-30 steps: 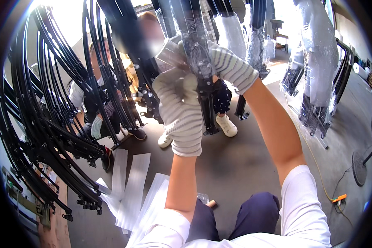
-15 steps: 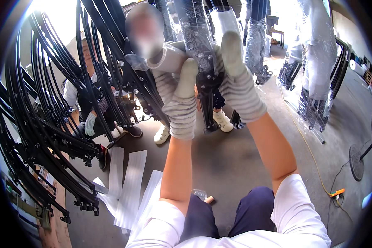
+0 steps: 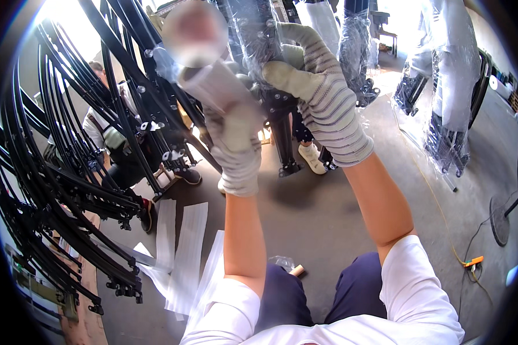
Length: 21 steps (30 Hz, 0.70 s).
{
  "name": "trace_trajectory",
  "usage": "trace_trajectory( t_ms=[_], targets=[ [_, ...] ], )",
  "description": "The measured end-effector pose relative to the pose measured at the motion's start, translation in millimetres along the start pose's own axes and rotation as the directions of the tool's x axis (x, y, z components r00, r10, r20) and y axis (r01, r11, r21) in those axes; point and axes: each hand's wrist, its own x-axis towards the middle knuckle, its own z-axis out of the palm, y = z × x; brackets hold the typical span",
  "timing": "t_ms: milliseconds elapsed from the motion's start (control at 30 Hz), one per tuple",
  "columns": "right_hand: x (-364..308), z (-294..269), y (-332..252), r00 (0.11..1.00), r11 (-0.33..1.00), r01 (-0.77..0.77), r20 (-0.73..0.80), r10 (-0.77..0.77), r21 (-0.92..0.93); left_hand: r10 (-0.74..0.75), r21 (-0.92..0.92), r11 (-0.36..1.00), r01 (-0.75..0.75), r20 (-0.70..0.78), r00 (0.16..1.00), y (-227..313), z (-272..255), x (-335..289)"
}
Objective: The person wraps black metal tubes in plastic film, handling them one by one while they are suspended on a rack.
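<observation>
My left hand (image 3: 236,141), in a striped knit glove and blurred by motion, is closed round a roll of clear stretch film (image 3: 213,86). My right hand (image 3: 325,86), gloved alike, grips the side of an upright black metal frame (image 3: 258,34), fingers bent round it and thumb across its near face. Clear film covers the upper part of that frame. Its bare lower end, with bolts and brackets, hangs below my hands. Where the film leaves the roll cannot be made out.
Many curved black metal frames (image 3: 57,190) hang at left, where a seated co-worker (image 3: 118,138) is partly hidden. Another person's shoe (image 3: 312,158) shows beyond the frame. Film-wrapped frames (image 3: 443,98) stand right. White foam strips (image 3: 190,241), a cable with orange connector (image 3: 473,261) and a fan base (image 3: 499,221) lie around.
My left hand has moved left and lower with the film roll, which now tilts. My right hand has come in from the right and bent its fingers onto the wrapped frame.
</observation>
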Motion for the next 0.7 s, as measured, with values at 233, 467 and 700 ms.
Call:
trace_trajectory(
  t_ms=[233, 467, 700],
  targets=[
    [-28, -1, 1, 0.971, 0.976, 0.163, -0.154, -0.185, -0.143, 0.108, 0.609, 0.749, -0.262, 0.277, 0.955, 35, 11, -23],
    [-58, 10, -4, 0.986, 0.986, 0.130, -0.115, -0.119, 0.100, 0.078, 0.573, 0.717, -0.398, 0.502, 0.862, 50, 16, -25],
    [-76, -12, 14, 0.885, 0.932, -0.005, -0.433, 0.173, 0.362, -0.155, 0.400, 0.906, 0.137, 0.013, 0.988, 23, 43, -15]
  ],
)
